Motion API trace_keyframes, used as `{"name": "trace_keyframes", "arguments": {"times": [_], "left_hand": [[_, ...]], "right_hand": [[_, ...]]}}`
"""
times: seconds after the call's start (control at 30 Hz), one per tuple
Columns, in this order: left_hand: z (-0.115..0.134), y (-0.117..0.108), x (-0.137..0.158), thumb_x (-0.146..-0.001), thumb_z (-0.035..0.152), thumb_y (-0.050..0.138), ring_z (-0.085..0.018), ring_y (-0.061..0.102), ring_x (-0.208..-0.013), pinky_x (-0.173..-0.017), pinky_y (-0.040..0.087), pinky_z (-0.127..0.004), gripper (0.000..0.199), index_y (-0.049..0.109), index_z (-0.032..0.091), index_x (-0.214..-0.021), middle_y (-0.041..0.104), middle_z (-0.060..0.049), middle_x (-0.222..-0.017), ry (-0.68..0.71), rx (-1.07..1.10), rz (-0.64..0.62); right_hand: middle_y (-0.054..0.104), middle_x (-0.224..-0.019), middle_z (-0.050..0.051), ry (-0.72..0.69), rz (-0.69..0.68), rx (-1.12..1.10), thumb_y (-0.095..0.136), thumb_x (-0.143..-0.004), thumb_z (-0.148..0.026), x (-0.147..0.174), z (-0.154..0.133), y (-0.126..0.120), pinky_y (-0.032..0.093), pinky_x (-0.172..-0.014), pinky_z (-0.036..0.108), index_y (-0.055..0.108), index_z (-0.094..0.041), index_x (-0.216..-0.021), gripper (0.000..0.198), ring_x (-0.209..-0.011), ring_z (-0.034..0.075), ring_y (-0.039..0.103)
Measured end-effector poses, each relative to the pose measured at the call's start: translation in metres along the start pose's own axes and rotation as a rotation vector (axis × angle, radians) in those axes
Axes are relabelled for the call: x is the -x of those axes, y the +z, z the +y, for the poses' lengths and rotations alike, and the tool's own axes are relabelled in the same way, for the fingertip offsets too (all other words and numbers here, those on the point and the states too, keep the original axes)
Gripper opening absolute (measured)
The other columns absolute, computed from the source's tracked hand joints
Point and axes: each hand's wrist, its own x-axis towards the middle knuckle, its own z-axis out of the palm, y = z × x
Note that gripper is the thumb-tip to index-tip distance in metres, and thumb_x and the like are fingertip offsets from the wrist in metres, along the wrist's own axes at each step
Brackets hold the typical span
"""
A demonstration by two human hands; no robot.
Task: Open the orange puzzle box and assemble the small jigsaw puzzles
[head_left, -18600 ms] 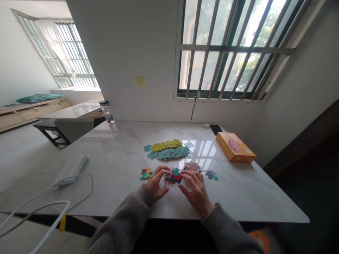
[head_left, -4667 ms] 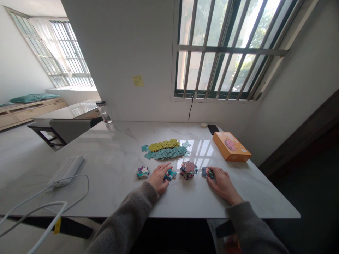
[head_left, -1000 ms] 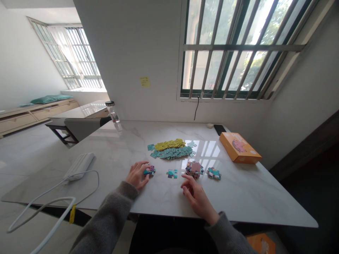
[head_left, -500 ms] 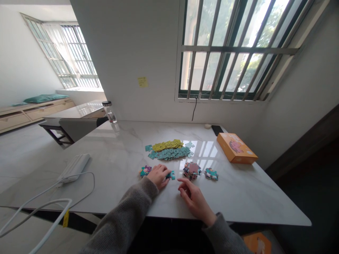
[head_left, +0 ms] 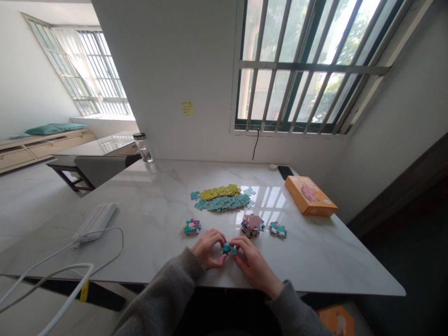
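Observation:
Near the front edge of the table, my left hand (head_left: 210, 247) and my right hand (head_left: 251, 261) meet around teal jigsaw puzzle pieces (head_left: 228, 249). Fingertips of both hands pinch them from either side; how many pieces there are I cannot tell. Left of my hands lies a small pile of multicoloured pieces (head_left: 192, 227). A taller pinkish stack of pieces (head_left: 252, 225) stands just beyond my right hand, with a small teal pile (head_left: 277, 229) to its right. Farther back, a yellow row of pieces (head_left: 221, 192) lies along a light-blue row of pieces (head_left: 226, 202).
An orange box (head_left: 311, 196) sits at the table's right, near a black phone (head_left: 285, 172). At the back left stands a glass bottle (head_left: 143, 148). A white power strip (head_left: 97, 223) with cables (head_left: 121, 247) occupies the left side. A barred window (head_left: 301, 70) is above.
My left hand has drawn the teal pieces toward me, away from the multicoloured pile. My right hand has moved left and closed on them too.

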Motion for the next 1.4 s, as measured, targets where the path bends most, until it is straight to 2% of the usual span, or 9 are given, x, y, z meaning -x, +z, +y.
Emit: {"name": "trace_keyframes", "arguments": {"times": [0.27, 0.4, 0.57, 0.7, 0.8, 1.0, 1.1, 1.23, 1.4], "left_hand": [[0.009, -0.007, 0.001, -0.070, 0.016, 0.065, -0.021, 0.060, -0.091, -0.087, 0.049, -0.036, 0.020, 0.057, 0.020, -0.088, 0.065, -0.005, -0.096, -0.054, 0.066, -0.051], [0.012, -0.014, 0.001, -0.079, 0.020, 0.053, -0.023, 0.059, -0.102, -0.091, 0.049, -0.039, 0.028, 0.056, 0.019, -0.107, 0.062, -0.009, -0.110, -0.084, 0.145, -0.026], [0.008, -0.013, 0.002, -0.079, 0.020, 0.052, -0.023, 0.057, -0.098, -0.088, 0.049, -0.038, 0.027, 0.057, 0.019, -0.106, 0.059, -0.010, -0.107, -0.091, 0.128, -0.037], [0.006, -0.010, 0.002, -0.080, 0.020, 0.051, -0.022, 0.057, -0.094, -0.088, 0.049, -0.038, 0.023, 0.057, 0.019, -0.101, 0.058, -0.008, -0.100, -0.111, 0.118, -0.069], [0.006, -0.010, 0.002, -0.080, 0.021, 0.051, -0.022, 0.057, -0.091, -0.087, 0.049, -0.037, 0.021, 0.058, 0.019, -0.100, 0.058, -0.008, -0.097, -0.139, 0.106, -0.099], [0.004, -0.008, 0.003, -0.081, 0.021, 0.051, -0.020, 0.056, -0.086, -0.084, 0.049, -0.036, 0.018, 0.058, 0.019, -0.097, 0.058, -0.007, -0.093, -0.153, 0.087, -0.101], [0.003, -0.006, 0.003, -0.082, 0.021, 0.051, -0.020, 0.057, -0.085, -0.083, 0.049, -0.035, 0.014, 0.058, 0.019, -0.094, 0.058, -0.007, -0.091, -0.144, 0.078, -0.100], [0.000, -0.004, 0.004, -0.084, 0.020, 0.050, -0.020, 0.057, -0.084, -0.082, 0.049, -0.035, 0.013, 0.059, 0.019, -0.094, 0.059, -0.006, -0.090, -0.141, 0.059, -0.093], [-0.003, -0.001, 0.004, -0.086, 0.020, 0.049, -0.020, 0.057, -0.084, -0.081, 0.049, -0.035, 0.011, 0.059, 0.019, -0.092, 0.059, -0.006, -0.087, -0.148, 0.031, -0.082]], "right_hand": [[0.061, -0.116, 0.007, -0.047, 0.046, 0.003, 0.059, -0.093, -0.023, 0.003, -0.001, -0.001, 0.050, -0.096, 0.037, 0.061, -0.025, -0.108, 0.016, -0.109, 0.022, 0.060], [0.061, -0.122, 0.009, -0.104, 0.297, 0.042, 0.060, -0.093, -0.026, 0.011, -0.005, -0.014, 0.049, -0.096, 0.041, 0.056, -0.025, -0.104, 0.012, -0.115, 0.025, 0.058], [0.062, -0.123, 0.011, -0.031, 0.606, 0.222, 0.059, -0.093, -0.031, 0.018, 0.028, -0.075, 0.047, -0.095, 0.048, 0.055, -0.025, -0.101, 0.011, -0.115, 0.029, 0.057], [0.068, -0.116, 0.009, 0.089, 0.436, 0.376, 0.059, -0.091, -0.039, 0.025, 0.078, -0.125, 0.047, -0.095, 0.050, 0.060, -0.026, -0.109, 0.023, -0.109, 0.029, 0.058], [0.069, -0.118, 0.008, 0.113, 0.331, 0.442, 0.057, -0.091, -0.041, 0.031, 0.104, -0.139, 0.046, -0.097, 0.049, 0.062, -0.027, -0.111, 0.025, -0.111, 0.029, 0.058], [0.065, -0.126, 0.007, 0.182, 0.194, 0.621, 0.055, -0.091, -0.040, 0.036, 0.112, -0.135, 0.043, -0.097, 0.048, 0.065, -0.027, -0.102, 0.020, -0.118, 0.030, 0.056], [0.056, -0.138, 0.009, 0.185, 0.146, 0.646, 0.058, -0.088, -0.039, 0.028, 0.107, -0.132, 0.041, -0.100, 0.048, 0.060, -0.026, -0.119, 0.034, -0.126, 0.031, 0.050], [0.057, -0.133, 0.011, 0.180, 0.041, 0.678, 0.060, -0.087, -0.041, 0.009, 0.101, -0.122, 0.040, -0.098, 0.046, 0.045, -0.026, -0.140, 0.057, -0.123, 0.030, 0.050], [0.062, -0.113, 0.010, 0.216, 0.047, 0.785, 0.057, -0.089, -0.041, -0.006, 0.099, -0.110, 0.041, -0.089, 0.044, 0.062, -0.024, -0.112, 0.029, -0.107, 0.029, 0.054]]}}
